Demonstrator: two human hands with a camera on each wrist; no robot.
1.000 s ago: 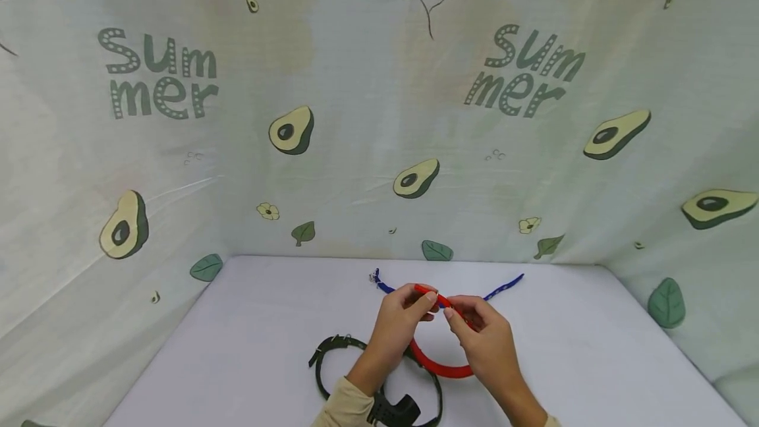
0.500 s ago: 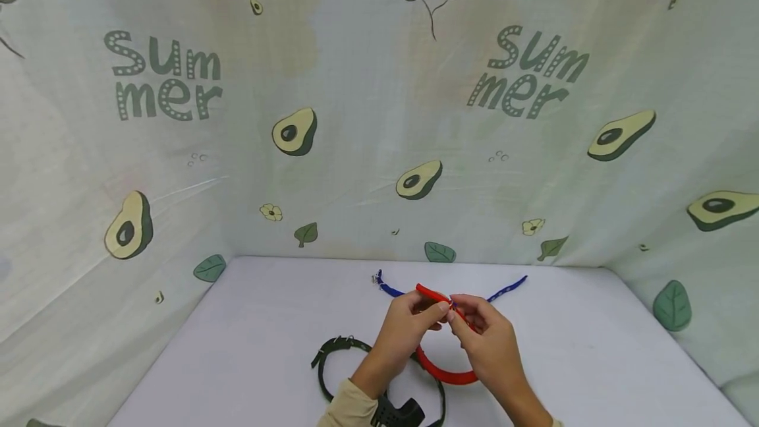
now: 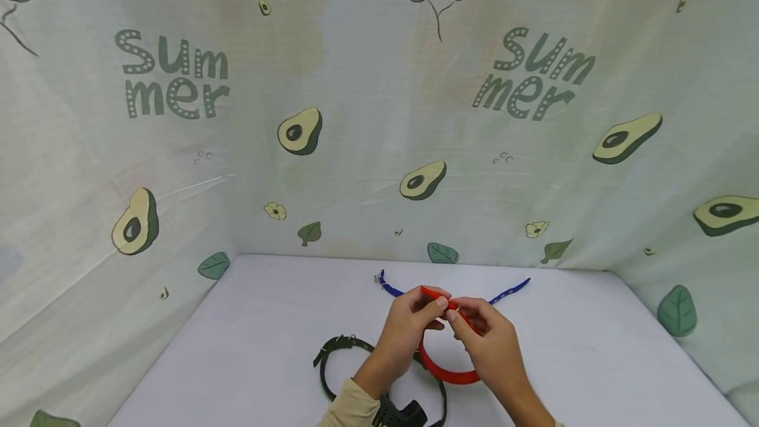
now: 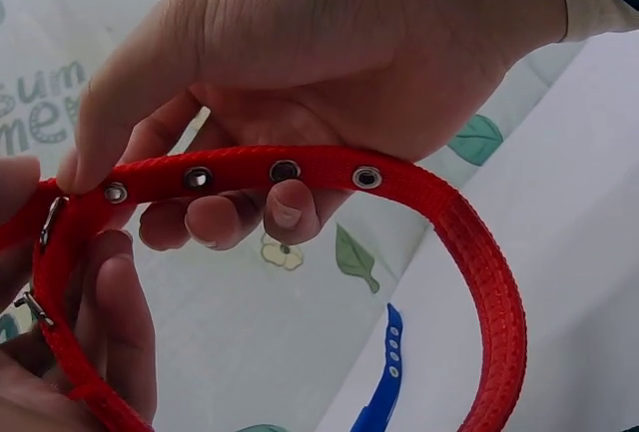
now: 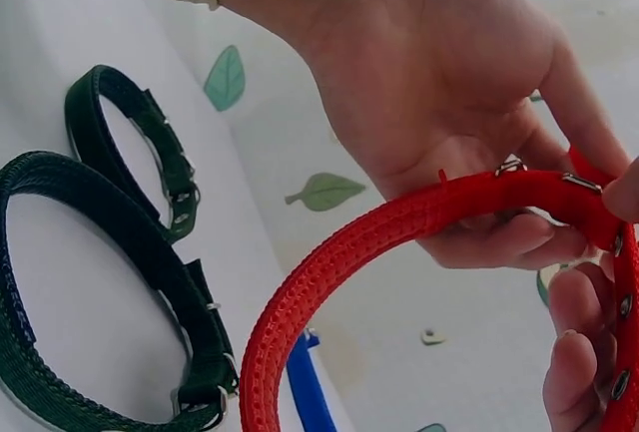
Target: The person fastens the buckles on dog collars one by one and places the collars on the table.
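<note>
A red pet collar [image 3: 450, 375] with metal eyelets and a buckle [image 4: 52, 222] hangs as a loop between both hands, above the table. My left hand [image 3: 406, 325] pinches the eyelet strap beside the buckle, thumb on top; its other fingers curl behind the strap. On the buckle side, my right hand [image 3: 491, 342] grips the collar between thumb and fingers. The two hands' fingertips meet at the buckle. The fingers partly cover the strap there, so I cannot tell how far it passes through.
A blue collar [image 3: 510, 291] lies open behind the hands. Two dark green collars, a smaller loop [image 5: 85, 123] and a larger loop [image 5: 118, 220], lie at the left front of the white table [image 3: 249, 348]. A black moulded piece [image 3: 404, 414] sits by the left forearm. Printed cloth surrounds the table.
My left hand has shifted right, closer to my right hand, and its thumb now presses the strap at the buckle. The head view has turned slightly left.
</note>
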